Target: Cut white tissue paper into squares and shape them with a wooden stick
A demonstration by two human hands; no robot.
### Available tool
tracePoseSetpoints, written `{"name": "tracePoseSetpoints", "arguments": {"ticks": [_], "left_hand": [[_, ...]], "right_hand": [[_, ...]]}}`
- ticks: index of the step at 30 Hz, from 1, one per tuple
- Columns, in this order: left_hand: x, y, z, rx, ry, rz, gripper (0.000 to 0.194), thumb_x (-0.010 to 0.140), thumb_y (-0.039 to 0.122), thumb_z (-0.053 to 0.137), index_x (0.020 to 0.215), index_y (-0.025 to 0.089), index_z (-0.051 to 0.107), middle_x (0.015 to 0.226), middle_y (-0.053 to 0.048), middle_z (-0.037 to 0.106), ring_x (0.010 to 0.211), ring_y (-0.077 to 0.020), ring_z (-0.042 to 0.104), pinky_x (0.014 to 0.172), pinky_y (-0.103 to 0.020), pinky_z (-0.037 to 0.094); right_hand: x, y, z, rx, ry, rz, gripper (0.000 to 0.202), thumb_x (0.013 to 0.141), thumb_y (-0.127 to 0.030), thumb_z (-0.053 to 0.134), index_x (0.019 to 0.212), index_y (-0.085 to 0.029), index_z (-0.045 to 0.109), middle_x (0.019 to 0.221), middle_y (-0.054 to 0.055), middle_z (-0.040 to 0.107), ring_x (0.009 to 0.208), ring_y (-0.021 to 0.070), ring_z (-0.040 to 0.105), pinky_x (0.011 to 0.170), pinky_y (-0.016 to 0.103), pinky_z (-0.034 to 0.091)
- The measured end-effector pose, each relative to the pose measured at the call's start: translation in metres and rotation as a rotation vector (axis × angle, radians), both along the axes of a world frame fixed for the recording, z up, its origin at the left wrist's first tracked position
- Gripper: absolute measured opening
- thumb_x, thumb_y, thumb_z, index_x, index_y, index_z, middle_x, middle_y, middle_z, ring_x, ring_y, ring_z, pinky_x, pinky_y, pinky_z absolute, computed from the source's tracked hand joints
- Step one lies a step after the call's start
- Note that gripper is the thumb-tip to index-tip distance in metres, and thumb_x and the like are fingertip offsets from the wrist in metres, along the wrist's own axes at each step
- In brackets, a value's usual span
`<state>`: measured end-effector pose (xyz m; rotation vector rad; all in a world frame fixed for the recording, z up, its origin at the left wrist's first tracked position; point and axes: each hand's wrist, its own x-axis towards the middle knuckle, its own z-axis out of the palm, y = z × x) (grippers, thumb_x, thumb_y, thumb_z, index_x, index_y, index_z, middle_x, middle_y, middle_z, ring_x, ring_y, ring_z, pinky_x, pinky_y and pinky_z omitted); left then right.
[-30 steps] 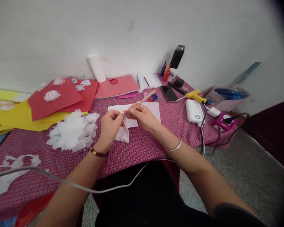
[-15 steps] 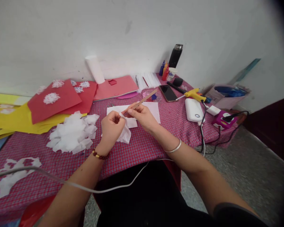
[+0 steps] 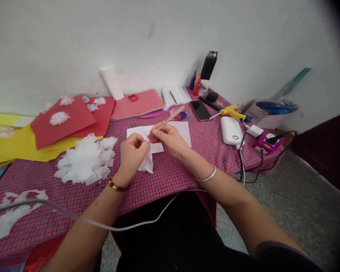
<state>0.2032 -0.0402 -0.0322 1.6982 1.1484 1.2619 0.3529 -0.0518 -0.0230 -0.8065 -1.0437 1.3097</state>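
Pinched in my left hand (image 3: 133, 152) is a crumpled piece of white tissue (image 3: 146, 163), which hangs below the fingers. My right hand (image 3: 170, 139) grips a flat wooden stick (image 3: 175, 114) that slants up to the right; its lower end meets the tissue between both hands. Beneath them white paper sheets (image 3: 184, 132) lie on the checked tablecloth (image 3: 170, 172). A pile of white tissue pieces (image 3: 83, 160) is left of my left hand.
Red cards (image 3: 65, 130) with fluffy paper tufts lie at the back left. At the right are a phone (image 3: 200, 110), a yellow glue gun (image 3: 231, 111), a white power bank (image 3: 231, 131) and paint bottles (image 3: 197, 86). A white cable (image 3: 130, 228) crosses in front.
The tissue in my left hand now hangs narrower and further left. The wooden stick has shifted slightly left and lower. Both hands keep nearly the same place.
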Motion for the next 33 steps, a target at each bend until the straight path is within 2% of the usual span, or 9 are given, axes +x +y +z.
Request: {"name": "tracePoseSetpoints", "arguments": {"ticks": [13,19,26,33], "left_hand": [[0.0023,-0.0012,0.0028,0.001,-0.006,0.017,0.014,0.070,0.017,0.063,0.062,0.021,0.052,0.054,0.004,0.053,0.050,-0.0103,0.049,0.049,-0.023,0.039],[0.0049,-0.0063,0.0087,-0.023,-0.045,-0.016,0.008,0.074,0.019,0.061,0.066,0.020,0.062,0.057,0.002,0.060,0.050,-0.0098,0.052,0.049,-0.023,0.041],[0.0027,-0.0039,0.0030,-0.036,-0.026,-0.023,0.011,0.078,0.023,0.061,0.071,0.019,0.069,0.054,0.002,0.062,0.047,-0.0100,0.054,0.049,-0.022,0.042],[0.0056,-0.0025,0.0038,0.003,0.040,0.000,0.011,0.076,0.024,0.062,0.070,0.018,0.068,0.057,0.002,0.063,0.050,-0.0099,0.054,0.050,-0.022,0.042]], "right_hand": [[0.0003,0.0011,-0.0032,0.049,-0.042,-0.025,0.027,0.075,-0.043,0.074,0.082,-0.021,0.061,0.074,-0.002,0.067,0.065,0.0096,0.063,0.069,0.026,0.054],[0.0015,0.0026,-0.0042,0.083,-0.056,-0.079,0.029,0.074,-0.045,0.073,0.083,-0.021,0.059,0.073,-0.002,0.066,0.065,0.0102,0.062,0.068,0.027,0.053],[0.0013,0.0010,-0.0034,0.210,-0.207,-0.133,0.024,0.080,-0.042,0.067,0.085,-0.021,0.057,0.074,-0.001,0.063,0.070,0.0120,0.063,0.072,0.029,0.052],[0.0014,-0.0035,-0.0052,0.306,-0.396,-0.198,0.013,0.086,-0.031,0.060,0.087,-0.018,0.059,0.075,0.000,0.064,0.072,0.0129,0.064,0.070,0.029,0.051]]}}
